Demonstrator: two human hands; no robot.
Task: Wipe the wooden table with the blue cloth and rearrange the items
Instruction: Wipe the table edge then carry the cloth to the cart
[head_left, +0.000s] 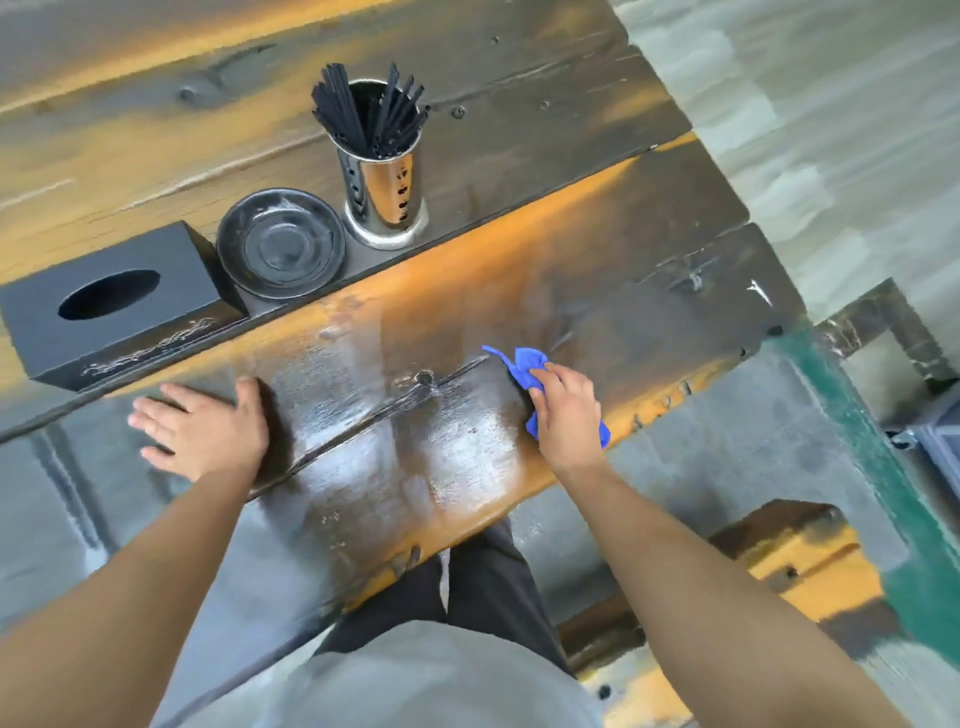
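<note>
Three items stand on the wooden surface (649, 218): one black box (119, 304), one dark dish (280, 244), one steel holder (384, 192). Right hand (566, 410) grips the blue cloth (524, 369), bunched and running front to back; left hand (202, 426) lies open, flat.

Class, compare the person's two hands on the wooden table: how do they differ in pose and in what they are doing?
The right hand is closed around the blue cloth; the left hand holds nothing. The left hand lies flat with fingers spread; the right hand's fingers are curled. Both rest on the near plank of the wooden table.
</note>
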